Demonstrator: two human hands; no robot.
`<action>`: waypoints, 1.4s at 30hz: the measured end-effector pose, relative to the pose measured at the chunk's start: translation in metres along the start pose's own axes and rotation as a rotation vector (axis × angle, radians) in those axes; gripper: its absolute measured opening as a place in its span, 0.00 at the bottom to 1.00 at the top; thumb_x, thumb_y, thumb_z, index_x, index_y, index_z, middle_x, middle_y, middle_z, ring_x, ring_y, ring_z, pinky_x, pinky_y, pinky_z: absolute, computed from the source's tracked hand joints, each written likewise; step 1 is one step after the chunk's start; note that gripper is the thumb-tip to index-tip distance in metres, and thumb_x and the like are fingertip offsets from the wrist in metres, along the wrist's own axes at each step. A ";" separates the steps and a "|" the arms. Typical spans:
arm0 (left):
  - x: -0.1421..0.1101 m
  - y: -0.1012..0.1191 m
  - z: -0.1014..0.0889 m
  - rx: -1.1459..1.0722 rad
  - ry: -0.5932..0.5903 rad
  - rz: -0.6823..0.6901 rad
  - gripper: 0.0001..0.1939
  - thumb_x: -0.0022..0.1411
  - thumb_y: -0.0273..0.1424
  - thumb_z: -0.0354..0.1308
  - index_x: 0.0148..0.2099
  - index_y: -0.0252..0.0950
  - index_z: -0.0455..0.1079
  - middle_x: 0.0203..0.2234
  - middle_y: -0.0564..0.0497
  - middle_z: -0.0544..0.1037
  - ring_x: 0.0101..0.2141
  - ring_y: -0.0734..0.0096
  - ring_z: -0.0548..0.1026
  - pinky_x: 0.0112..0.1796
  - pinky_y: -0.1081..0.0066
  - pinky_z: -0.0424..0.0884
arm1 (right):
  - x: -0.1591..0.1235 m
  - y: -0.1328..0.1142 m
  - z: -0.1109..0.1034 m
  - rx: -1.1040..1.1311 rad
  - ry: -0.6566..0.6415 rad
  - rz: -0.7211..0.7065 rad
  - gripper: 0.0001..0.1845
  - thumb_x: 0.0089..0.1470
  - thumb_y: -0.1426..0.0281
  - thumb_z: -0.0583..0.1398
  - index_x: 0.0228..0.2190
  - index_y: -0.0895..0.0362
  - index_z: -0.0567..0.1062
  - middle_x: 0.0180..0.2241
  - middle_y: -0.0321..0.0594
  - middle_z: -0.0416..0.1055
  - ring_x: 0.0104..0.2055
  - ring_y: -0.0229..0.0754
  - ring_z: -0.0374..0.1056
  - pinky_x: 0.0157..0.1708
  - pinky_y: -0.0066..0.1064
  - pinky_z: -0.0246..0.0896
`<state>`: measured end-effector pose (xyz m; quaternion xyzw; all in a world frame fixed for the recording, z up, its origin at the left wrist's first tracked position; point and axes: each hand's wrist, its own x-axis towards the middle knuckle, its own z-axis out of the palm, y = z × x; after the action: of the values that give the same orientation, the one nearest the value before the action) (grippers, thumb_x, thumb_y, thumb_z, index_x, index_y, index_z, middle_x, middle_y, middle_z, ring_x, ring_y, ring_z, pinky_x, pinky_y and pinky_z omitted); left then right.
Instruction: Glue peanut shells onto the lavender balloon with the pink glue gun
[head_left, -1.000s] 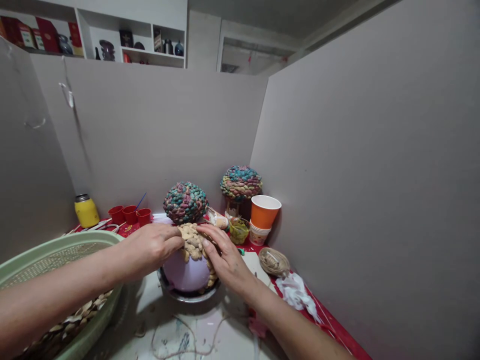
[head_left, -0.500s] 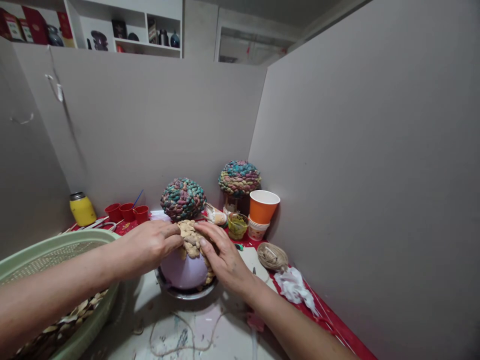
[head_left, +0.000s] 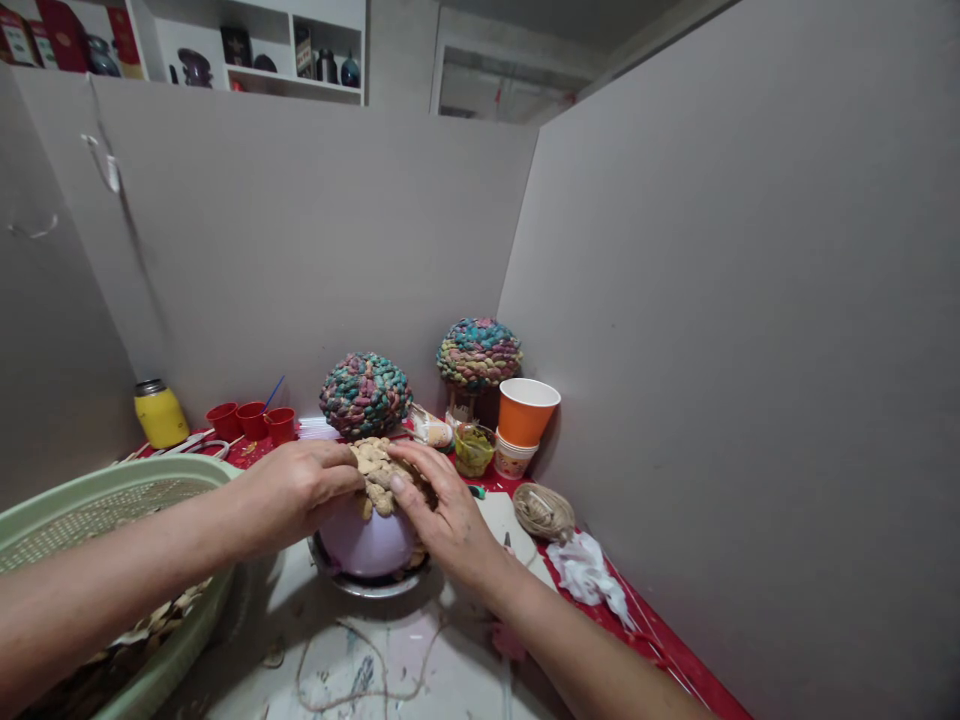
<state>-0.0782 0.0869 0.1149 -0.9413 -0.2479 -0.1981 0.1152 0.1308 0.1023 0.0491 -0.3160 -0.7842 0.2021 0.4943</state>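
A purple balloon (head_left: 367,545) sits in a metal bowl (head_left: 352,585), its top covered with tan peanut shells (head_left: 373,462). My left hand (head_left: 300,490) rests on the left side of the shell patch, fingers curled and pressing on it. On the right side lies my right hand (head_left: 439,510), fingers laid flat over the shells with the thumb reaching toward the middle. Both hands touch the shells; whether either pinches a loose shell is hidden.
A green basket (head_left: 112,500) with loose shells stands at left. Behind are two painted shell domes (head_left: 365,392) (head_left: 480,352), red cups (head_left: 255,420), a yellow jar (head_left: 159,414), stacked orange cups (head_left: 525,420), a twine ball (head_left: 544,510) and white tissue (head_left: 589,575). Grey partition walls enclose the desk.
The view has tilted slightly. My right thumb has slid a little left across the shells; both hands stay on the balloon.
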 end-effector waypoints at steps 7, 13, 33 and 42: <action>-0.001 0.000 0.004 -0.006 0.042 -0.133 0.07 0.64 0.24 0.49 0.35 0.34 0.67 0.25 0.49 0.76 0.27 0.68 0.74 0.29 0.73 0.67 | 0.010 -0.022 0.009 -0.205 0.008 0.083 0.15 0.50 0.71 0.63 0.42 0.55 0.71 0.43 0.41 0.69 0.48 0.48 0.63 0.50 0.41 0.59; -0.004 -0.001 0.010 -0.070 0.036 -0.208 0.05 0.60 0.22 0.50 0.33 0.36 0.65 0.25 0.51 0.74 0.26 0.70 0.72 0.28 0.73 0.65 | 0.014 -0.025 0.014 -0.284 0.039 0.144 0.16 0.46 0.74 0.62 0.40 0.55 0.70 0.41 0.40 0.68 0.46 0.49 0.63 0.48 0.41 0.60; -0.013 -0.023 0.024 -0.773 0.055 -0.715 0.27 0.52 0.35 0.60 0.55 0.35 0.66 0.53 0.45 0.75 0.54 0.56 0.70 0.57 0.57 0.62 | 0.008 -0.017 0.022 -0.248 0.066 0.124 0.15 0.48 0.72 0.61 0.40 0.54 0.69 0.42 0.40 0.69 0.47 0.49 0.62 0.48 0.42 0.59; -0.013 -0.026 0.034 -0.947 -0.001 -0.778 0.31 0.51 0.35 0.57 0.58 0.35 0.63 0.56 0.44 0.72 0.57 0.56 0.68 0.58 0.58 0.60 | 0.010 -0.018 0.021 -0.182 0.073 0.162 0.11 0.50 0.69 0.59 0.39 0.53 0.69 0.42 0.41 0.69 0.48 0.50 0.63 0.49 0.42 0.58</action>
<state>-0.0915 0.1140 0.0817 -0.7308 -0.4585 -0.3137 -0.3967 0.1039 0.0964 0.0579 -0.4290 -0.7527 0.1581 0.4737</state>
